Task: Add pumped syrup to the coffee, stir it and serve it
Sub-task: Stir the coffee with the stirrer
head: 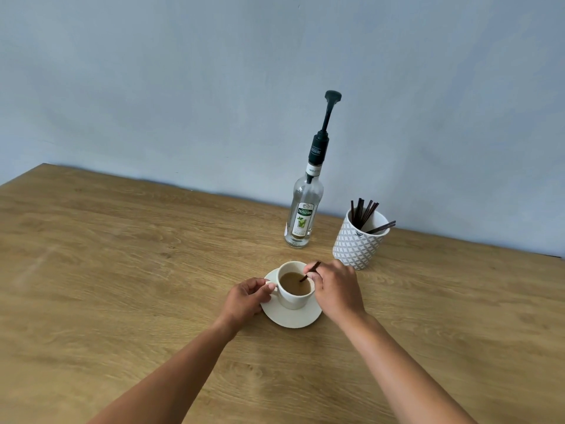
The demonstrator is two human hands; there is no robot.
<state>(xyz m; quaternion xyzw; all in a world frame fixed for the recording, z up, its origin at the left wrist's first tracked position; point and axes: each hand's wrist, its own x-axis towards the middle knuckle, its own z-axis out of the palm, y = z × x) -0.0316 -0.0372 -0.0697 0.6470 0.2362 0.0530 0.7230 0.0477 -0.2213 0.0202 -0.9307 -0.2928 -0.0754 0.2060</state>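
Observation:
A white cup (294, 298) of light brown coffee (295, 284) stands on a white saucer (287, 318) at the table's middle. My left hand (246, 298) pinches the cup's handle on its left side. My right hand (336, 290) holds a dark stir stick (309, 271) over the cup's right rim, and the stick's lower end dips into the coffee. Behind the cup stands a clear glass syrup bottle (302, 214) with a green label and a tall black pump (327, 117), untouched by either hand.
A white patterned pot (356, 244) with several more dark stir sticks (363, 213) stands right of the bottle, just behind my right hand. A blue wall runs along the wooden table's (122, 255) far edge.

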